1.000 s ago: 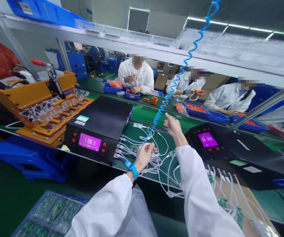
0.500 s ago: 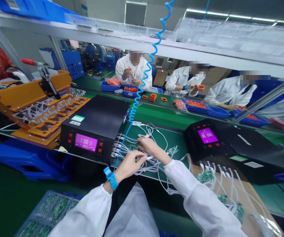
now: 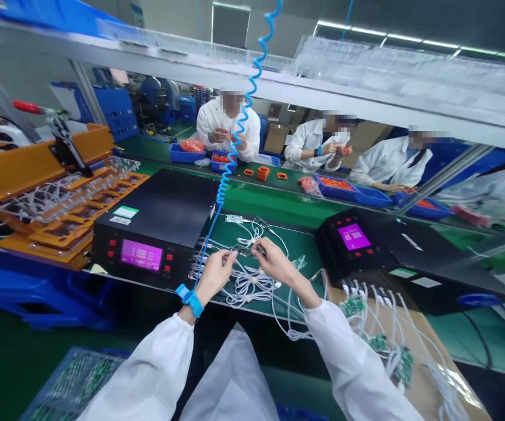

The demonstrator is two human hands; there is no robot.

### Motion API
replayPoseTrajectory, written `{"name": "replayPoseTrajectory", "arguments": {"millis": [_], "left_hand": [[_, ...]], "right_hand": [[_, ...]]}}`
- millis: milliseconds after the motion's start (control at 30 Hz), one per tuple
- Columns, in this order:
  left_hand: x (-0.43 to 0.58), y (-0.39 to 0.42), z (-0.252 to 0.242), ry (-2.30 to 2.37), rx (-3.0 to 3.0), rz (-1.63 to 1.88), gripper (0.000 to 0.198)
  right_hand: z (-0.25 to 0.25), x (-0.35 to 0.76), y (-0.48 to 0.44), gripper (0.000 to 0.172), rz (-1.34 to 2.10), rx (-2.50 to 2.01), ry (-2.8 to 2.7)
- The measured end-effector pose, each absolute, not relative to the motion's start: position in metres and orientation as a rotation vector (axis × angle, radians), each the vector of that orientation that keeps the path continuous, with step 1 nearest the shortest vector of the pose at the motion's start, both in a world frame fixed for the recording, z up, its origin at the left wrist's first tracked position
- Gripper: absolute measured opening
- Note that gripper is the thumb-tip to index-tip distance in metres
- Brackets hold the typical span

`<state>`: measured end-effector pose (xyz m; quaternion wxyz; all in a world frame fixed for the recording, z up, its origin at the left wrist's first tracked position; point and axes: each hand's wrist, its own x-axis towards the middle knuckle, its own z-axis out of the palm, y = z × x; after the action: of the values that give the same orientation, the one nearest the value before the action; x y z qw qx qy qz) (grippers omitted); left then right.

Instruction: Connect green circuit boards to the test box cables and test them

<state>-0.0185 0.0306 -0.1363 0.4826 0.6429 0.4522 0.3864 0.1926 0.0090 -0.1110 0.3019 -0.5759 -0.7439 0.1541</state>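
Note:
A small green circuit board [image 3: 242, 251] is held just above the bench between my two hands. My left hand [image 3: 217, 270], with a blue wrist strap [image 3: 190, 300], pinches its left end. At the other end, the fingers of my right hand [image 3: 274, 260] are closed on the board's edge. Coiled white cables [image 3: 252, 285] lie on the green bench right below and in front of my hands. Behind the board rest another cable coil and two more boards, one of them a pale-edged board [image 3: 234, 218].
A black tester [image 3: 156, 216] with a lit purple screen stands left, beside an orange clamp fixture [image 3: 59, 193]. A second black tester [image 3: 393, 257] is at right, wired to several boards. The coiled blue cord [image 3: 252, 79] hangs in front. Co-workers sit across the bench.
My left hand has moved from the white cable plug to the board's left end. The right hand stays at the board. The view has shifted slightly to the right.

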Motion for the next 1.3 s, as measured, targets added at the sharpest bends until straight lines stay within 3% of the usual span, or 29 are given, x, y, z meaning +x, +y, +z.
{"name": "replayPoseTrajectory", "arguments": {"millis": [367, 633, 867, 1100, 1300], "left_hand": [[-0.004, 0.020, -0.129, 1.059, 1.686, 1.002, 0.035], [0.004, 0.011, -0.127, 1.082, 1.585, 0.955, 0.032], [0.030, 0.002, -0.146, 1.003, 1.570, 1.048, 0.036], [0.056, 0.024, -0.149, 0.799, 1.214, 1.160, 0.049], [0.051, 0.035, -0.150, 0.725, 1.332, 1.102, 0.054]], "right_hand": [[-0.107, 0.174, 0.009, 0.023, -0.042, -1.576, -2.234], [-0.118, 0.174, 0.029, 0.032, -0.173, -1.740, -1.991], [-0.090, 0.182, 0.041, 0.055, 0.236, -1.679, -1.352], [-0.073, 0.160, 0.037, 0.053, 0.303, -1.530, -1.260], [-0.092, 0.176, 0.056, 0.061, 0.770, -1.368, -0.915]]}}
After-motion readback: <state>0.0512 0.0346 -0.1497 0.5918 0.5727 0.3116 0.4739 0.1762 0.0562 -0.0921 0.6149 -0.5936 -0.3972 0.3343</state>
